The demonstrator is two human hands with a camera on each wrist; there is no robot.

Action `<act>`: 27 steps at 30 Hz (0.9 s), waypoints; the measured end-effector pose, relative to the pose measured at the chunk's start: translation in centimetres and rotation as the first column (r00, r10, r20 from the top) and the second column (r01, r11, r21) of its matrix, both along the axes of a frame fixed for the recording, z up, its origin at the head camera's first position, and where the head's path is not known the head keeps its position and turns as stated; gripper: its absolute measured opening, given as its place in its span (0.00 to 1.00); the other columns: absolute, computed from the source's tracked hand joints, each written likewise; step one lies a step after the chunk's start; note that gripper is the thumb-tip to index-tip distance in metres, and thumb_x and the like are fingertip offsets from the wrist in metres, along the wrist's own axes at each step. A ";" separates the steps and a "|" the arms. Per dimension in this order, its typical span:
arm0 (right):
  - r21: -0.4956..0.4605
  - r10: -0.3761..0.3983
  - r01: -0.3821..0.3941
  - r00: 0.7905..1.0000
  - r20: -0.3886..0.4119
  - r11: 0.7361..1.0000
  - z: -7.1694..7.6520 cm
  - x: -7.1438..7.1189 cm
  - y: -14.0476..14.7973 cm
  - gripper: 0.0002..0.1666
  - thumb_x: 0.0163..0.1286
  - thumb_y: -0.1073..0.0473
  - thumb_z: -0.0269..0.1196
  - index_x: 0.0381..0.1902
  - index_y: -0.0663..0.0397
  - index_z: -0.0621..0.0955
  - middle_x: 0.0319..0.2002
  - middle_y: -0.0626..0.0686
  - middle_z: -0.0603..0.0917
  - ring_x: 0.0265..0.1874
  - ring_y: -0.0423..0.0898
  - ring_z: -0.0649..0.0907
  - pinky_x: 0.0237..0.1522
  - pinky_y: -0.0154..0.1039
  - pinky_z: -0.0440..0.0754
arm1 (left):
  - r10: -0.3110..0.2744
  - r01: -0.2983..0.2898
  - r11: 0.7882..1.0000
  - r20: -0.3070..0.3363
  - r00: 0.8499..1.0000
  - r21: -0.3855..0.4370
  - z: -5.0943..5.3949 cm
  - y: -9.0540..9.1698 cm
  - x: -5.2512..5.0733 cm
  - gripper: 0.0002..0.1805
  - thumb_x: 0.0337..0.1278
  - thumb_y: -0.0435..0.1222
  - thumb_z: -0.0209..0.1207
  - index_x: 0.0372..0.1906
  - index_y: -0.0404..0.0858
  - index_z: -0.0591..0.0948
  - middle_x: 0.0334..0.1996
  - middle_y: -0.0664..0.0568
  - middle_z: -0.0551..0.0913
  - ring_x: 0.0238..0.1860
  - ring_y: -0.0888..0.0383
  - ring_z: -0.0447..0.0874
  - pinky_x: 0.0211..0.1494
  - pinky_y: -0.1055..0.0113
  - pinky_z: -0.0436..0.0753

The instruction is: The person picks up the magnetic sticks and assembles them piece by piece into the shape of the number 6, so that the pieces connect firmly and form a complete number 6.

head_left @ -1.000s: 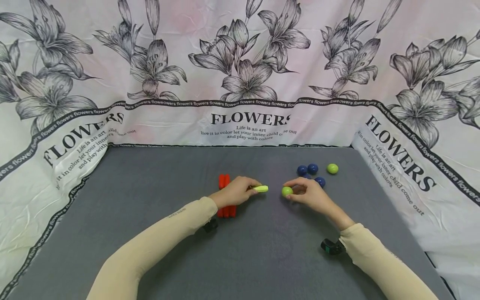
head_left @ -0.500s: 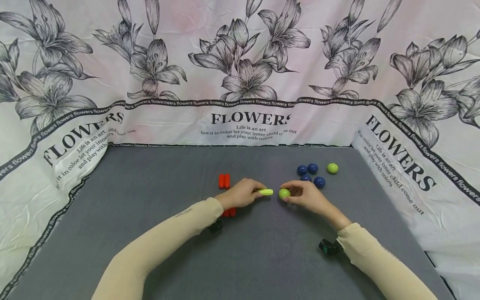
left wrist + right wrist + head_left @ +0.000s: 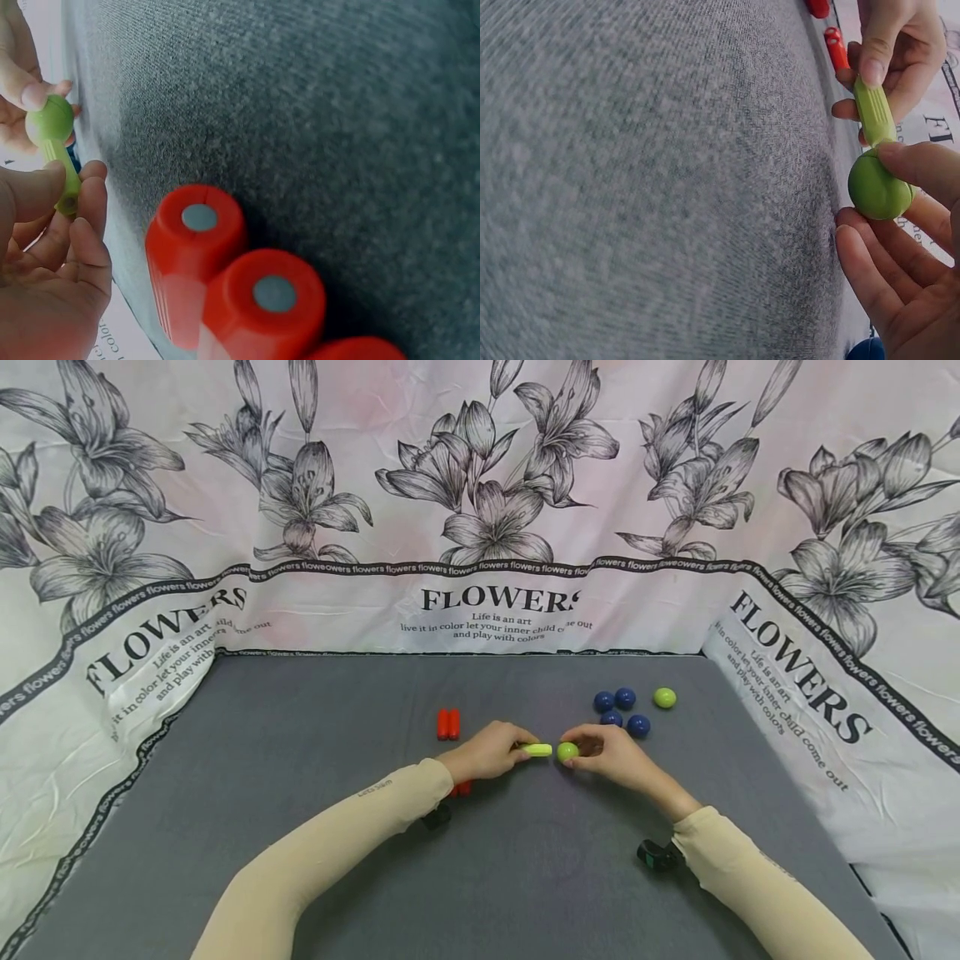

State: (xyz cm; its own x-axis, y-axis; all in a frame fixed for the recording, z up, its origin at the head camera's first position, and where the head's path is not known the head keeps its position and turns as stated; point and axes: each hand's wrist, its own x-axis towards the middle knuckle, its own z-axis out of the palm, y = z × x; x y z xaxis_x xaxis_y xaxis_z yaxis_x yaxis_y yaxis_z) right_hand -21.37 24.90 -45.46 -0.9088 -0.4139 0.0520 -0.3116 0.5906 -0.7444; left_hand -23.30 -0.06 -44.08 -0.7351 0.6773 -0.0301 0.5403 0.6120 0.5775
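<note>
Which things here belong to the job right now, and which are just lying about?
In the job:
yellow-green rod, in the left hand
green ball, in the right hand

Apparently just lying about:
red rods
four blue balls
other green ball

Soft, even light washes the gray tabletop (image 3: 337, 693), with faint shadows beneath the sleeves (image 3: 352, 814); the wrist views look hazier, the left one blurring toward 2 o'clock.

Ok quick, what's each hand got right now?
Left hand: pinching a light green stick.
Right hand: holding a green ball in its fingers.
</note>
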 end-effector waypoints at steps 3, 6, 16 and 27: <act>-0.005 0.002 -0.002 1.000 0.003 1.000 -0.2 0.0 0.0 0.21 0.61 0.56 0.72 0.51 0.54 0.84 0.45 0.55 0.88 0.42 0.44 0.87 0.43 0.32 0.83 | -0.004 0.004 1.000 -0.005 1.000 -0.006 -0.1 0.2 0.0 0.15 0.68 0.35 0.59 0.57 0.40 0.84 0.52 0.50 0.87 0.46 0.58 0.84 0.54 0.67 0.82; 0.001 0.002 -0.002 1.000 0.002 1.000 -0.2 0.0 0.0 0.21 0.61 0.57 0.72 0.51 0.54 0.84 0.46 0.54 0.88 0.41 0.41 0.87 0.43 0.32 0.83 | -0.007 0.007 1.000 -0.009 1.000 -0.013 -0.2 0.3 0.0 0.15 0.68 0.35 0.59 0.57 0.41 0.84 0.51 0.51 0.87 0.44 0.60 0.83 0.52 0.70 0.80; 0.003 0.025 -0.025 1.000 -0.009 1.000 -0.2 0.0 -0.1 0.22 0.61 0.58 0.72 0.52 0.57 0.84 0.45 0.55 0.88 0.41 0.41 0.86 0.44 0.34 0.84 | -0.024 0.024 1.000 -0.024 0.999 -0.006 -0.1 0.5 0.2 0.14 0.67 0.35 0.59 0.55 0.39 0.84 0.50 0.50 0.88 0.46 0.58 0.85 0.54 0.67 0.82; 0.015 0.009 -0.009 1.000 0.002 1.000 -0.2 0.0 -0.2 0.21 0.60 0.58 0.73 0.52 0.54 0.85 0.46 0.52 0.88 0.41 0.39 0.85 0.46 0.33 0.84 | -0.017 0.017 1.000 -0.012 1.000 0.008 -0.1 0.5 0.3 0.14 0.67 0.35 0.60 0.54 0.38 0.85 0.49 0.49 0.88 0.45 0.58 0.84 0.53 0.68 0.82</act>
